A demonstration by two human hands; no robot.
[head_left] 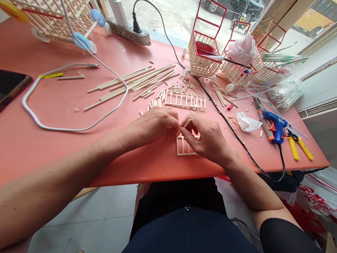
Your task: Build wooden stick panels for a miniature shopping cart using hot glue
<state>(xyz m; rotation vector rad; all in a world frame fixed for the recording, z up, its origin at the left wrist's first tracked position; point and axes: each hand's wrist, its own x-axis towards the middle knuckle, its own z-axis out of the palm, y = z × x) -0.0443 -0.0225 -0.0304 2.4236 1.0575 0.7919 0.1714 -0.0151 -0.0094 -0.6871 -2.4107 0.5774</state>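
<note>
My right hand point(206, 137) is closed in a pinch on a short wooden stick point(187, 123), just above a small ladder-like stick frame point(181, 154) lying near the table's front edge. Close beside it, the fingertips of my left hand point(163, 121) are pressed together at the lower end of that stick; what they hold, if anything, is hidden. Part of the small frame is covered by my right hand. Just beyond both hands lies a longer ladder-like stick frame point(184, 104) with short cut stick pieces point(155, 103) scattered around it.
Long wooden sticks point(137, 80) lie behind my hands. A black cable point(213, 102) crosses the table point(126, 168). To the right are a blue glue gun point(275, 126), yellow-handled pliers point(293, 149) and tissue point(247, 122). Small stick carts point(204, 63) stand at the back; a phone point(12, 88) lies left.
</note>
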